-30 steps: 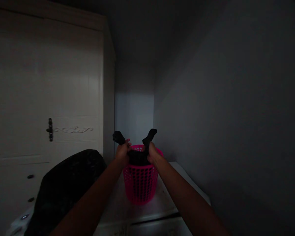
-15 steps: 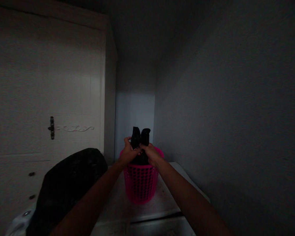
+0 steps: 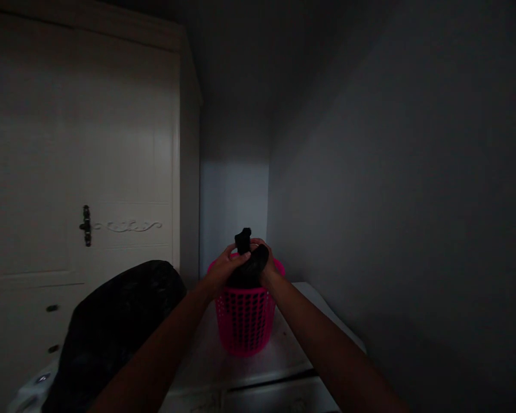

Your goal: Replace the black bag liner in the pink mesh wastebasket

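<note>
A pink plastic basket [image 3: 245, 330] with holes in its wall stands on a white dresser top. Inside it sits a black plastic bag [image 3: 246, 278], whose two upper ends rise above the rim. My left hand [image 3: 229, 267] pinches the bag's upright end from the left. On the other side, my right hand [image 3: 266, 263] is curled round the bag's folded-over end, its fingers partly behind the black plastic. Both hands are close together over the basket's mouth. The bag's contents are hidden.
A large, full black bag [image 3: 120, 321] bulges at the left front, beside my left forearm. Behind it rises a white wardrobe [image 3: 133, 143] with dark handles. A grey wall [image 3: 391, 201] runs along the right of the dresser top [image 3: 198, 367].
The two bag ends stood upright side by side; now the right one is bent over and the left one leans between my hands. My right hand has moved up behind the bag.
</note>
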`<state>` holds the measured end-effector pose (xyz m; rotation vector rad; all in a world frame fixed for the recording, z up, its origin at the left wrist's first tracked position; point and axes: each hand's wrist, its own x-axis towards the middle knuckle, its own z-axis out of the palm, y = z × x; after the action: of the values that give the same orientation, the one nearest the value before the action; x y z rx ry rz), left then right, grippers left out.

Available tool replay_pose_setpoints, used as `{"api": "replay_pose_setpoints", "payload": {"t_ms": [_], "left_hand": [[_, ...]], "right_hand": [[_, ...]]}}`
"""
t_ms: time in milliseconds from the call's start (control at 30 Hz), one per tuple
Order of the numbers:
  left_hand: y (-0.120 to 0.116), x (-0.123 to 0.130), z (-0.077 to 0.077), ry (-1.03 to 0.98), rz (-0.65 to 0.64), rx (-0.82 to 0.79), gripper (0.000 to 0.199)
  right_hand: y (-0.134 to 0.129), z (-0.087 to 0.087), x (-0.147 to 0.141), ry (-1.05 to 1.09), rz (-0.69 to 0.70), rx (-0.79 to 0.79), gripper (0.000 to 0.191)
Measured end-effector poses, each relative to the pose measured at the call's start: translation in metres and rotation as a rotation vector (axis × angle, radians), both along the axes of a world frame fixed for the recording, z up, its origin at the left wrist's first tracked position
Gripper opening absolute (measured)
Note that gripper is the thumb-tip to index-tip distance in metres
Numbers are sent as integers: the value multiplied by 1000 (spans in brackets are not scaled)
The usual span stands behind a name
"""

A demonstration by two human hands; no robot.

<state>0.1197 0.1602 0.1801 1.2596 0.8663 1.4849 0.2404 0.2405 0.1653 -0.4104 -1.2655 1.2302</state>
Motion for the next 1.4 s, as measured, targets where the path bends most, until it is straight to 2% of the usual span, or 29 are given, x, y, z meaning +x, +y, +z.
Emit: {"api": "replay_pose_setpoints", "payload": {"t_ms": [33,100,200,300,367,500,567,667,733,800,867,933,1100,1200,1267,1400], "left_hand": [[-2,0,1,12,-53,16,86],[-3,-1,2,11,-71,40,77],[1,-3,4,-35,37,30,72],[6,-5,3,-84,94,32,70],[11,-3,1,-113,105,50,66],[20,1,0,-26,264,110,56],[22,-1,-1,113,339,189,49],[15,-8,-1,437,365,449,52],[9,-12,0,625,324,609,65],[6,-14,0,722,265,674,68],[7,-13,2,740,222,667,63],[12,-11,3,689,217,602,54],[15,-6,8,366,223,346,34],[9,-4,11,237,166,245,34],[7,-4,13,209,163,212,33],[13,-6,10,287,194,255,27]], "right_hand": [[-2,1,1,6,16,11,27],[-9,4,4,3,52,15,27],[-27,8,10,-52,179,6,35],[-43,10,14,-158,312,80,58],[-47,11,13,-217,231,144,64],[-38,10,2,-221,-75,134,46],[-28,7,-3,-170,-150,59,46],[-16,1,-6,-148,-209,-28,41],[-11,-2,-5,-169,-265,13,32],[-8,-3,-3,-158,-324,78,24],[-7,-2,0,-162,-329,102,20],[-7,-1,4,-205,-255,75,22],[-20,7,19,-179,74,-65,32],[-29,10,28,-244,230,-17,38],[-32,9,32,-331,246,36,42],[-26,2,31,-464,123,66,26]]}}
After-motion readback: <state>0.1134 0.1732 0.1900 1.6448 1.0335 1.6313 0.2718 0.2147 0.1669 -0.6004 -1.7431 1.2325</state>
